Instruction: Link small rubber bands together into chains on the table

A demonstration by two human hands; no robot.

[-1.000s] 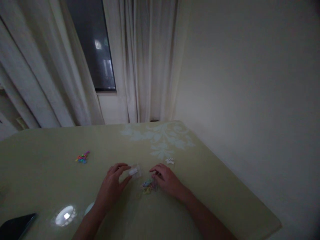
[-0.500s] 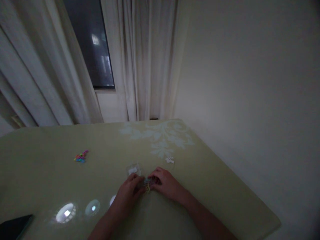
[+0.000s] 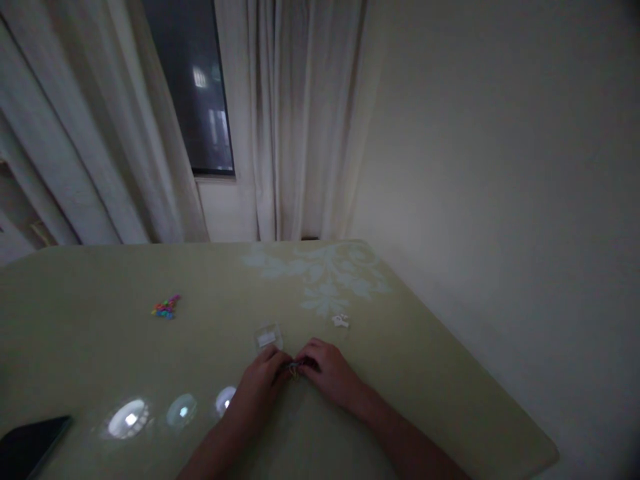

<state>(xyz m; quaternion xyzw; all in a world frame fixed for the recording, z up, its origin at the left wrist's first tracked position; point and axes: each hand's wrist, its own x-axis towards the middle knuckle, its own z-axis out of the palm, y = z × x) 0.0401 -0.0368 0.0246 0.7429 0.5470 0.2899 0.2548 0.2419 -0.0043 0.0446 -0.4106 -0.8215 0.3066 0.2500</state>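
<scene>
Low over the near middle of the table, my left hand (image 3: 261,375) and my right hand (image 3: 327,370) meet almost fingertip to fingertip. Both have their fingers pinched on a small bunch of thin coloured pieces (image 3: 294,369), with a yellow loop hanging below. Most of the bunch is hidden by the fingers, and its exact kind is too small to make out. Just beyond my left fingers lies a small clear plastic box or lid (image 3: 268,336) with a white label. Some small white pieces (image 3: 341,321) lie beyond my right hand.
On the pale green table (image 3: 425,393), a small heap of multicoloured pieces (image 3: 167,307) sits at the far left. A dark flat device (image 3: 33,441) lies at the near left corner. Curtains (image 3: 315,120) hang behind, and a wall (image 3: 500,167) borders the right side.
My fingertips have drawn slightly closer together around the bunch, and less of it shows. The view has shifted a little. The other things on the table lie as before.
</scene>
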